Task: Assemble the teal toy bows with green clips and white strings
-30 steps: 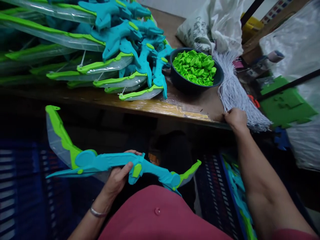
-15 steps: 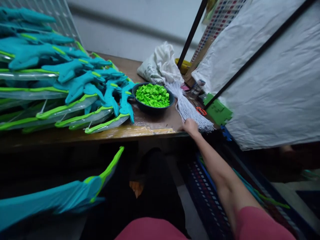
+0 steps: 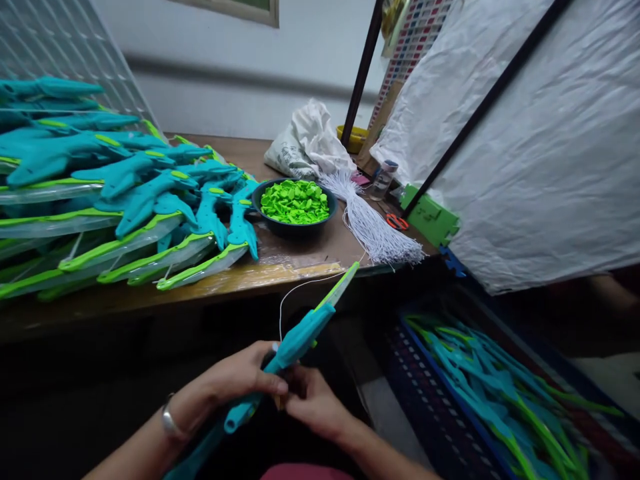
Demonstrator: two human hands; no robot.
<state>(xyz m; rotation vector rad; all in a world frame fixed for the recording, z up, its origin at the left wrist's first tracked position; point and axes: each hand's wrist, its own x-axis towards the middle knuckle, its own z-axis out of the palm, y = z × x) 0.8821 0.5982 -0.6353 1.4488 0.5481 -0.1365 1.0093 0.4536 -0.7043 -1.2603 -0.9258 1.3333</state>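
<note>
Teal-and-lime plastic toy bow (image 3: 305,333) is in the L hand (image 3: 237,375), in front of the torso & nr the table's front edge. Long axis runs diag.: lime tip points up-R & fwd, twd the table; other end drops down-L, back twd the wearer, where it's dark & blurry. Round teal stub pokes out down-L, under the L thumb. L fingers curl round the bow's mid-part, thumb pressed on it. R hand (image 3: 320,403) is right beside, fingertips bunched under the bow; can't tell what, if anything, they pinch. Thin white cord (image 3: 281,308) loops up from nr the L hand to the table edge.

Brown table (image 3: 300,252): shiny film along front edge; big pile of like bows (image 3: 150,193) on L; dk bowl (image 3: 295,231) w/ lime plastic pcs (image 3: 295,202) mid; white cord bundle (image 3: 377,230) R of it; white sack (image 3: 300,143) behind; orange-handled scissors (image 3: 397,221) & grn foam mat pc (image 3: 429,212) far R.

Rm: pale wall (image 3: 210,40) at back, white sheeting (image 3: 525,153) hung on R, blue crate (image 3: 410,373) of more bows low R.
</note>
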